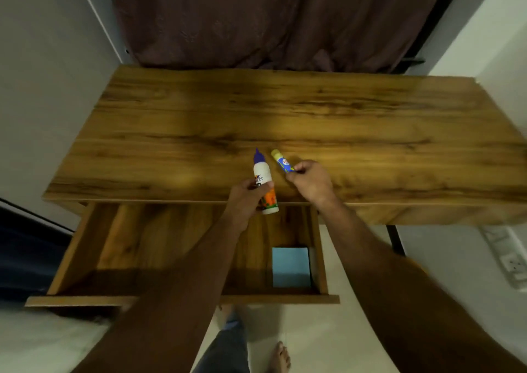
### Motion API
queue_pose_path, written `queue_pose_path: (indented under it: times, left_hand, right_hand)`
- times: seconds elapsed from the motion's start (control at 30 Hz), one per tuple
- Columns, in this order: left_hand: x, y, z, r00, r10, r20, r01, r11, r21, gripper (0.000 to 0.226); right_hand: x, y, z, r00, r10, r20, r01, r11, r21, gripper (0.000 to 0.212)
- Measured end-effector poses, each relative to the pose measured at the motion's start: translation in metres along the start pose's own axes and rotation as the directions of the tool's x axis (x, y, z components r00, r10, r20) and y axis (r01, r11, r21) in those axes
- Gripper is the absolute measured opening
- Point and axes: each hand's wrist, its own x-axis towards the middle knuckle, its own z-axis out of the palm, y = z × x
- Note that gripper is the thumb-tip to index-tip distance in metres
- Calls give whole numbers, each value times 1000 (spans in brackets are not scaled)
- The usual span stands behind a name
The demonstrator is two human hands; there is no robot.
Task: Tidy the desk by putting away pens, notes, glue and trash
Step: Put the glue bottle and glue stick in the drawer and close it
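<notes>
A wooden desk [285, 121] stands before you against a dark maroon curtain [271, 16], its drawer [176, 258] pulled open beneath your arms. Your left hand [245, 201] grips a glue bottle [263, 178] over the desk's near edge, long axis running away from you, purple nozzle pointing to the far side. It is white with an orange label. Your right hand [309, 180] pinches a glue stick [282, 161] by its near end, the yellow cap angled away and slightly left; its body is blue. The two glues sit just beside each other. A pad of blue sticky notes [291, 267] lies in the drawer's near right corner.
</notes>
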Motion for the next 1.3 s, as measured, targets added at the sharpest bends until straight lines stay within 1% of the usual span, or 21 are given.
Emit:
queue_pose_path:
  times: [0.1, 0.13, 0.2, 0.3, 0.4, 0.47, 0.57, 0.67, 0.77, 0.87, 0.97, 1.03, 1.13, 1.2, 1.3]
  left_hand:
    - [-21, -28, 8, 1000, -25, 19, 23, 996, 85, 39]
    - [-28, -37, 10, 999, -22, 28, 19, 994, 107, 37]
    - [-40, -50, 10, 999, -30, 34, 25, 989, 144, 25]
    - [-50, -68, 7, 998, -62, 34, 54, 980, 190, 19]
    - [-51, -88, 2, 990, -138, 37, 128, 971, 200, 27]
    - [-46, -96, 1, 979, -201, 36, 190, 963, 190, 32]
    - [-30, -104, 0, 962, -273, 23, 266, 950, 166, 37]
    - [-8, -109, -2, 945, -327, 18, 320, 934, 158, 42]
    - [11, -114, -3, 943, -332, 23, 322, 928, 187, 42]
    - [36, -120, -2, 956, -294, 0, 284, 923, 261, 41]
    - [60, -118, 1, 967, -255, -19, 245, 904, 349, 41]
    - [74, -117, 3, 978, -205, -29, 195, 864, 464, 46]
    - [82, -115, 8, 987, -154, -36, 142, 766, 627, 52]
    - [83, -115, 16, 987, -159, -26, 137, 744, 654, 51]
    - [84, -114, 26, 981, -193, -16, 162, 775, 611, 51]
  right_hand:
    - [-31, 30, -20, 998, 62, 5, -62, 998, -4, 10]
    - [-40, 40, -26, 997, 82, 10, -82, 997, -13, 14]
    - [-55, 56, -34, 991, 128, 42, -126, 991, -51, 20]
    - [-77, 72, -37, 983, 145, 114, -122, 975, -188, 21]
    - [-90, 81, -27, 970, 179, 165, -110, 928, -356, 21]
    - [-93, 83, -16, 966, 200, 166, -113, 899, -424, 23]
    - [-93, 81, 1, 971, 189, 145, -101, 877, -471, 28]
    - [-89, 77, 16, 970, 219, 102, -145, 865, -480, 28]
    - [-82, 73, 30, 963, 265, 45, -205, 833, -513, 28]
    - [-72, 65, 42, 956, 292, -19, -255, 800, -543, 22]
    - [-62, 59, 49, 947, 321, -29, -284, 791, -542, 18]
    - [-58, 56, 55, 931, 364, -7, -316, 799, -511, 17]
    - [-52, 60, 64, 905, 425, -1, -372, 791, -485, 13]
    - [-51, 61, 66, 891, 454, 7, -383, 761, -524, 12]
    - [-49, 62, 72, 880, 474, -13, -402, 733, -549, 16]
